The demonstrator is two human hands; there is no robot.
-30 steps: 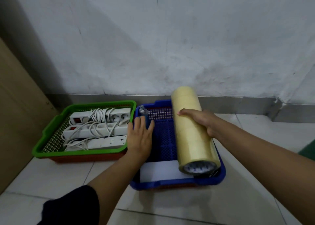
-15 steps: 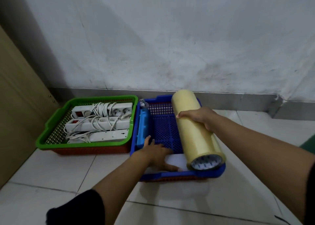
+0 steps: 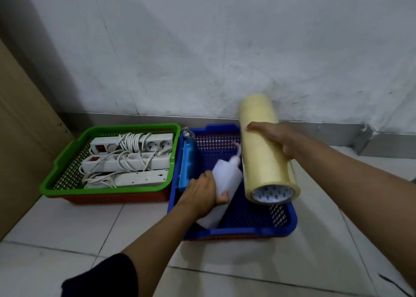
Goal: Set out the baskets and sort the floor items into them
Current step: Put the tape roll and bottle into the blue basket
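A blue basket (image 3: 281, 229) sits on the tiled floor, stacked on a red one. My left hand (image 3: 202, 192) grips a white squeeze bottle (image 3: 225, 179) lying tilted inside it, nozzle pointing toward the wall. A light blue box (image 3: 188, 161) leans along the basket's left wall with a clear-wrapped item (image 3: 188, 132) behind it. My right hand (image 3: 274, 136) holds a long stack of yellowish tape rolls (image 3: 265, 152) above the basket's right side. To the left, a green basket (image 3: 67, 186) holds three white power strips (image 3: 126, 159) with coiled cords.
A white wall with a grey skirting (image 3: 337, 131) runs right behind the baskets. A wooden panel (image 3: 20, 139) stands at the left. Pale floor tiles (image 3: 67, 224) lie in front of the baskets.
My left hand closed around the white bottle and tilted it up in the blue basket. The right hand lifted the tape rolls a little higher and to the right.
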